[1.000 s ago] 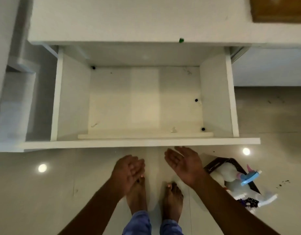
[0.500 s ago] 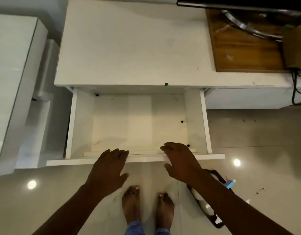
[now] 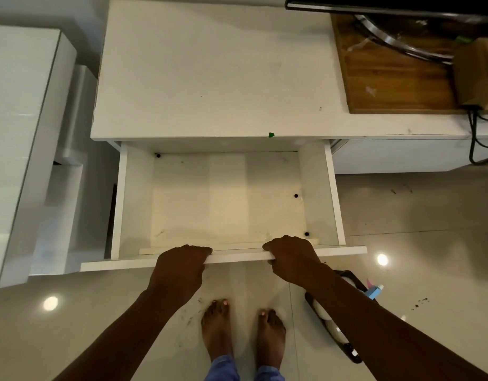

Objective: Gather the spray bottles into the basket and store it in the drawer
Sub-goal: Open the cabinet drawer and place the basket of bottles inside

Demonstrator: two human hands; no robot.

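Hands grip the open drawer's front edge; basket sits beside right forearm.

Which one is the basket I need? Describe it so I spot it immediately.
Start at the open white drawer, then drop to the glossy floor at its right front corner. The basket lies there, partly behind the right forearm: dark-rimmed, holding white spray bottles, one with a blue nozzle.
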